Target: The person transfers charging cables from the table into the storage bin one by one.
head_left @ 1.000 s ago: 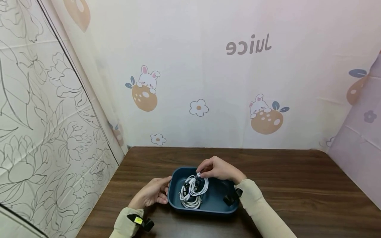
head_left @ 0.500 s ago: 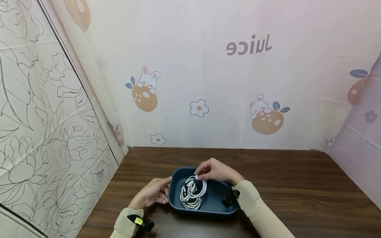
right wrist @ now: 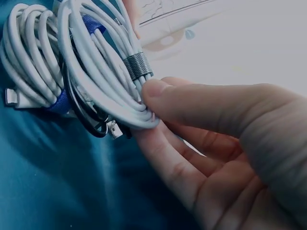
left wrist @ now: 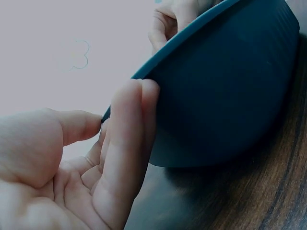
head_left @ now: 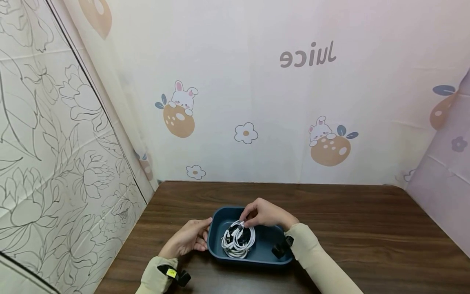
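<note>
A dark blue plastic bin (head_left: 269, 260) stands on the table, with coiled cables in its left half. My left hand (head_left: 189, 237) holds the bin's left rim; in the left wrist view the thumb is at the rim and the fingers (left wrist: 125, 139) lie against the outer wall. My right hand (head_left: 269, 214) reaches in over the far side and pinches a coiled white cable (right wrist: 108, 91), bundled with a grey strap (right wrist: 138, 65), between thumb and fingers. Beside and under it lie another white coil (right wrist: 33, 52) with a blue strap and a black cable (right wrist: 76, 103).
The brown wooden table (head_left: 367, 228) extends to both sides of the bin. A patterned curtain (head_left: 242, 81) hangs behind the table's back edge, and a floral sheet (head_left: 66, 163) slants along the left. Each wrist wears a small black camera.
My right hand has moved slightly left and down toward the near side, bringing the pinched white cable lower onto the other coils. The left hand and the bin have stayed in place.
</note>
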Tool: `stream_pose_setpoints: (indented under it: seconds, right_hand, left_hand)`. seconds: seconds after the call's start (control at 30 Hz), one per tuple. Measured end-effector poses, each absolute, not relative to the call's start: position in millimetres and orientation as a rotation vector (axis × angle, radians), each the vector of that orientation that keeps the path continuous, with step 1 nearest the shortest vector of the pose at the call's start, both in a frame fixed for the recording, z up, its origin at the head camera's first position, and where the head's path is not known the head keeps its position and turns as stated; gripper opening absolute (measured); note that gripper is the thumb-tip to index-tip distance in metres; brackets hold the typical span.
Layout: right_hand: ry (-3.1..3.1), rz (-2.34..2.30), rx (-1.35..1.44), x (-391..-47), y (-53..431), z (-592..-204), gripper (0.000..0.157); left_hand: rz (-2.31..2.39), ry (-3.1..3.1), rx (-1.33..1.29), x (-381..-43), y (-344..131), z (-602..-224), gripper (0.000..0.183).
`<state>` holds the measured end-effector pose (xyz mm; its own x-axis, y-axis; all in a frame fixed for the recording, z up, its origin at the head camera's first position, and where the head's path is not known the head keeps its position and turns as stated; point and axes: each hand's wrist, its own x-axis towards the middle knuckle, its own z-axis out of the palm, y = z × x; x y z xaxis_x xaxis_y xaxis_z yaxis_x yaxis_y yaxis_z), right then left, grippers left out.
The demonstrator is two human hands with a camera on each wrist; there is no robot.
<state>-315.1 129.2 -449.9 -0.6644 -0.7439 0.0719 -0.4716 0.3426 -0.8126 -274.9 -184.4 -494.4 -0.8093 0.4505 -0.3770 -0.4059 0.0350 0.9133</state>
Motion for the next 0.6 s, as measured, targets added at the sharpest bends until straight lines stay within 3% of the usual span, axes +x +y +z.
stream_pose_setpoints:
  seconds: [0.6]
  right_hand:
    - [2.299,-1.204,-1.078,-314.0,127.9,-450.0,0.016]
  left_hand:
    - [1.835,1.739,0.036,-274.7,-183.7,-495.1,0.040]
